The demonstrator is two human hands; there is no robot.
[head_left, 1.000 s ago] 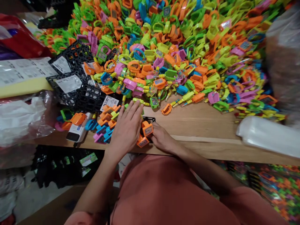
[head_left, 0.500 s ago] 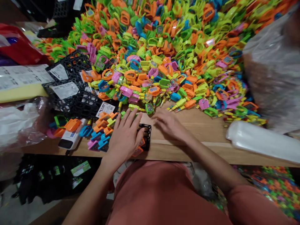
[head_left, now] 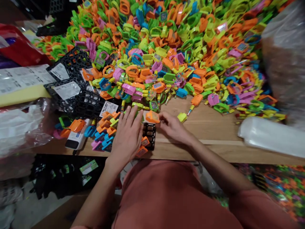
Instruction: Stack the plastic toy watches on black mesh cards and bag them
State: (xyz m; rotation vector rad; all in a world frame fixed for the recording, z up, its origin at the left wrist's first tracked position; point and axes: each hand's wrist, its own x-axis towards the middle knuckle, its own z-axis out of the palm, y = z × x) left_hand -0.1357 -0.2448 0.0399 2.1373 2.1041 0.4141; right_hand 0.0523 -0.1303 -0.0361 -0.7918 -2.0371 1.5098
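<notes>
My right hand [head_left: 175,127] pinches an orange toy watch [head_left: 152,117] above the far right corner of a small black lattice tray [head_left: 149,135]. My left hand [head_left: 127,135] lies palm down over the tray's left part, fingers stretched out, hiding much of it. Orange toy watches [head_left: 142,150] show beside its thumb, at the tray's near side. Left of that hand, orange, blue and pink toy watches [head_left: 105,140] stand in tight rows. Beyond both hands rises a big heap of coloured toy watches [head_left: 154,60].
Labelled black lattice trays [head_left: 83,101] overlap at the left, near a white device [head_left: 77,136] and crumpled clear plastic [head_left: 23,127]. A clear plastic bundle [head_left: 269,135] lies at the right. An orange watch [head_left: 196,100] and a yellow piece [head_left: 182,117] rest on the wooden table [head_left: 190,148].
My right hand has closed on an orange toy watch and brought it to the tray. An orange watch and a yellow piece now lie apart from the heap. My left hand stays over the tray.
</notes>
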